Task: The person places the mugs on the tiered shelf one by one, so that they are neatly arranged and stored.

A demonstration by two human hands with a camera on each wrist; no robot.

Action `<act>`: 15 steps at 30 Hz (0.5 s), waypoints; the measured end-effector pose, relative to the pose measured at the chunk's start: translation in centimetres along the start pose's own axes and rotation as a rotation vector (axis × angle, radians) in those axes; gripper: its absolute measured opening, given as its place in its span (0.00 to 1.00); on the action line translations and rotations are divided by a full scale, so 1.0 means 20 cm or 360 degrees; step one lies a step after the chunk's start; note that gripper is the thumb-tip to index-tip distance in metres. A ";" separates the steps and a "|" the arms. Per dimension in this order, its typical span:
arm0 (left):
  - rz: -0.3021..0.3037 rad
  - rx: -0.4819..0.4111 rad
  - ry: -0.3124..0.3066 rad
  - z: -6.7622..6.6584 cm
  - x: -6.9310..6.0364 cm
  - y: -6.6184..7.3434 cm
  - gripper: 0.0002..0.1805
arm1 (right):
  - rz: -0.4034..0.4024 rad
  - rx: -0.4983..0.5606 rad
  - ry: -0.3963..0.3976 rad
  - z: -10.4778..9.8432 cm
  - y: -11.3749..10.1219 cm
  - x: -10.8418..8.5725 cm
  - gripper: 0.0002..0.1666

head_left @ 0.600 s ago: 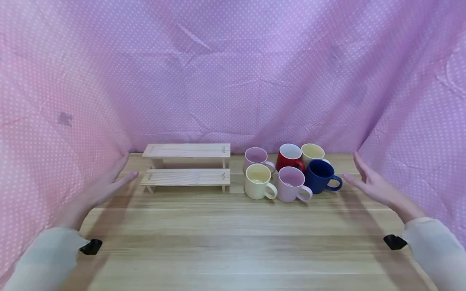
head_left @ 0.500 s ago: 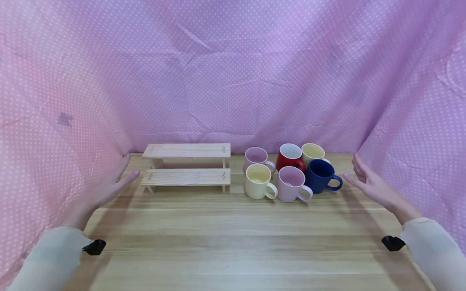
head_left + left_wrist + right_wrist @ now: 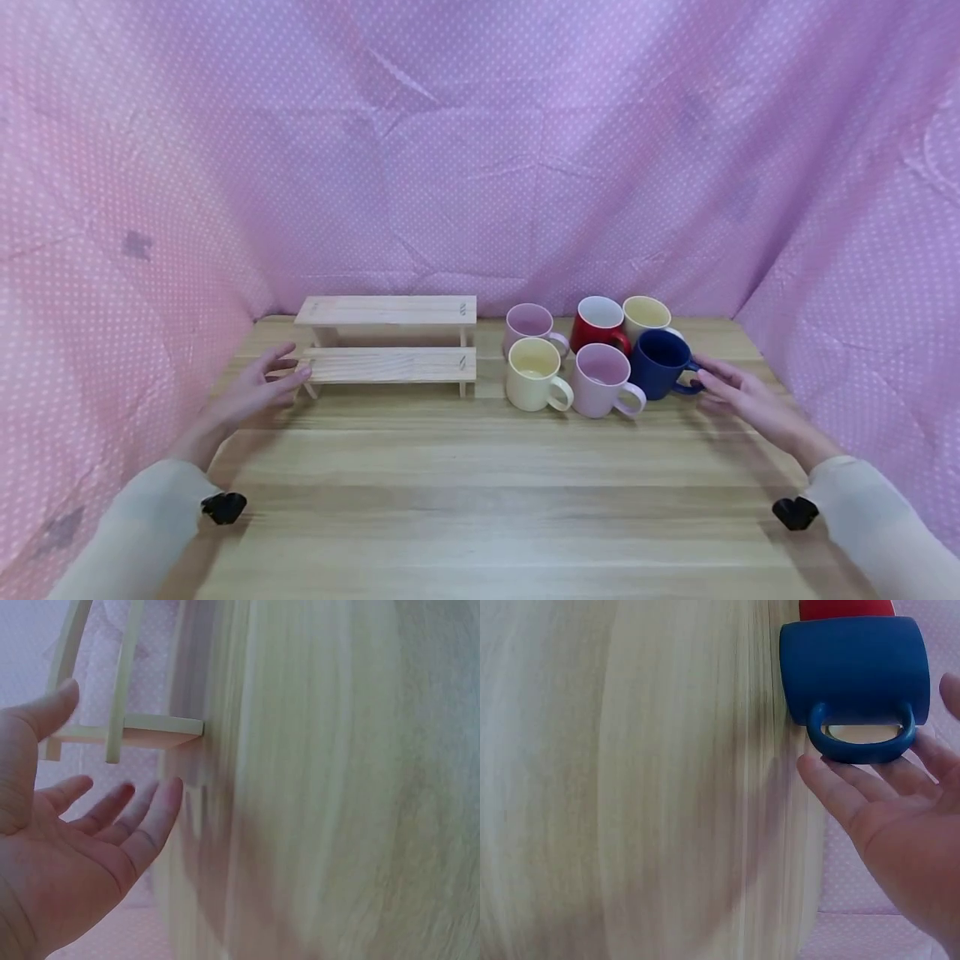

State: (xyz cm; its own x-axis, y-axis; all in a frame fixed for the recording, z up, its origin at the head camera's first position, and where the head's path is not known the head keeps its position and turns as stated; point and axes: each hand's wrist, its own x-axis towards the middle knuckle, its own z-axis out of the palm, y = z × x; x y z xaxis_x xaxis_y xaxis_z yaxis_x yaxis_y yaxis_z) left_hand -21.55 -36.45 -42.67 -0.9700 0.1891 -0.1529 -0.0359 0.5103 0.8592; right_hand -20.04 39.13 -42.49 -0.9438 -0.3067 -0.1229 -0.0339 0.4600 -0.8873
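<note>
My left hand [image 3: 255, 390] reaches to the left end of a pale two-step wooden shelf [image 3: 390, 365]. In the left wrist view its fingers [image 3: 154, 829] are spread and hold nothing; whether the thumb touches the shelf cannot be told. At the right, my right hand [image 3: 742, 402] is beside the handle of a dark blue mug [image 3: 657, 368]. The right wrist view shows fingers [image 3: 832, 787] relaxed at the mug's handle [image 3: 862, 751], not curled round it. Contact there is unclear.
Left of the blue mug stand a front pink mug [image 3: 597, 383] and a front yellow mug [image 3: 531, 379]. Behind are another pink mug [image 3: 529, 321], a red mug [image 3: 587, 329] and another yellow mug [image 3: 647, 313]. Polka-dot cloth [image 3: 480, 150] surrounds the wooden table [image 3: 480, 500].
Both hands have moved inward and lower: the left one to the shelf's left end, the right one to the blue mug's handle. Shelf and mugs stand as before.
</note>
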 end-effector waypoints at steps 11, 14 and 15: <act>0.0017 -0.0042 0.0068 0.02 0.02 -0.07 0.43 | 0.0083 0.0229 -0.0081 0.02 0.05 -0.01 0.36; 0.0030 -0.0066 0.0074 0.02 0.04 -0.07 0.42 | 0.0041 0.0277 -0.0088 0.03 0.07 0.00 0.35; 0.0041 -0.0067 0.0072 0.02 0.04 -0.07 0.42 | 0.0024 0.0291 -0.0084 0.04 0.07 0.00 0.35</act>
State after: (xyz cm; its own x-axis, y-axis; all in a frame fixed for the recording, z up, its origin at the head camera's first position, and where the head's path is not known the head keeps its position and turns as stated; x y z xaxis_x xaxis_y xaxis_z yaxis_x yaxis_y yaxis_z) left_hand -22.21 -36.69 -44.09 -0.9806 0.1628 -0.1090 -0.0201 0.4699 0.8825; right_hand -19.80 39.19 -44.10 -0.9250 -0.3465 -0.1560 0.0451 0.3075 -0.9505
